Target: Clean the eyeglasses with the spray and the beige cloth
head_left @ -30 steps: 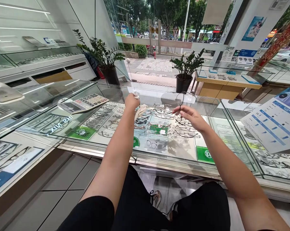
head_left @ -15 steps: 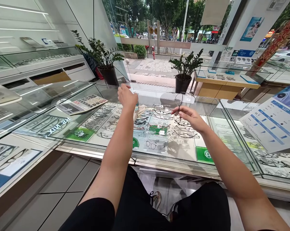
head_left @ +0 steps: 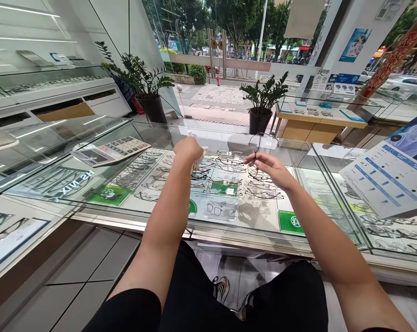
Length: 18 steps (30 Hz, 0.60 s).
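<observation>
My right hand (head_left: 268, 167) pinches a pair of thin dark-framed glasses (head_left: 255, 144) and holds them upright over the glass counter (head_left: 284, 152). My left hand (head_left: 187, 150) is closed on a beige cloth (head_left: 198, 162) that hangs beneath it. A small white bottle (head_left: 189, 134) stands right behind the knuckles; whether the fingers touch it is hidden. Rows of spectacle frames (head_left: 229, 182) lie on display under the glass below both hands.
A calculator (head_left: 109, 150) lies on the counter to the left. A printed chart (head_left: 390, 180) leans at the right. Two potted plants (head_left: 262, 103) stand beyond the counter near the glass doors. More display cases run along the left wall.
My left hand rose toward the far edge of the counter, then came back down and a little right with the cloth. My right hand with the glasses barely moved.
</observation>
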Each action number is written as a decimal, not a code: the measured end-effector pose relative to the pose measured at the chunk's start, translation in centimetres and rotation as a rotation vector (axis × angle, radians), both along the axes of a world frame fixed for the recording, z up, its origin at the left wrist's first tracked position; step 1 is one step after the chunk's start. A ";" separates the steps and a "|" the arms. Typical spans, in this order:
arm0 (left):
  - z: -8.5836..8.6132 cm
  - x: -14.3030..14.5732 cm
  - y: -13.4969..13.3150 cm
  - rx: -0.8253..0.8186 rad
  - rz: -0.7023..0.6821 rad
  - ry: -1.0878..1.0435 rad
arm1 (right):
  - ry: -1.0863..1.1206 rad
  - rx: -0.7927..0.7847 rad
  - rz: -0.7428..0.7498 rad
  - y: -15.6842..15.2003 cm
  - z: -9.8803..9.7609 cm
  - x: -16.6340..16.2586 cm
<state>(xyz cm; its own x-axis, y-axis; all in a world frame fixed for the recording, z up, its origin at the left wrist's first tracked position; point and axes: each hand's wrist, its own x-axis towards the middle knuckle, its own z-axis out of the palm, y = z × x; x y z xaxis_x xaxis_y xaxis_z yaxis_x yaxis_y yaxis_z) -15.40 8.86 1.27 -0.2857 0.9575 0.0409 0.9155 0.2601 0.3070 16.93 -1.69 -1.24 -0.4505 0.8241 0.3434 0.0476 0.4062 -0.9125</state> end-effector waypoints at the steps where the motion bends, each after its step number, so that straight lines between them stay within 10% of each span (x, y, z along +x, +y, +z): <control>1: 0.5 0.0 -0.5 0.062 0.001 -0.042 | 0.007 0.002 -0.006 0.1 0.0 0.1; 7: 3.3 1.5 -2.8 0.547 -0.065 -0.652 | 0.044 -0.002 -0.033 0.4 0.2 0.4; 12: 3.2 4.8 -3.8 0.349 -0.402 -1.267 | 0.091 0.010 -0.050 0.3 0.5 0.4; 18: 1.0 8.9 -5.0 0.287 -0.627 -1.263 | 0.146 0.039 -0.134 0.7 0.1 0.6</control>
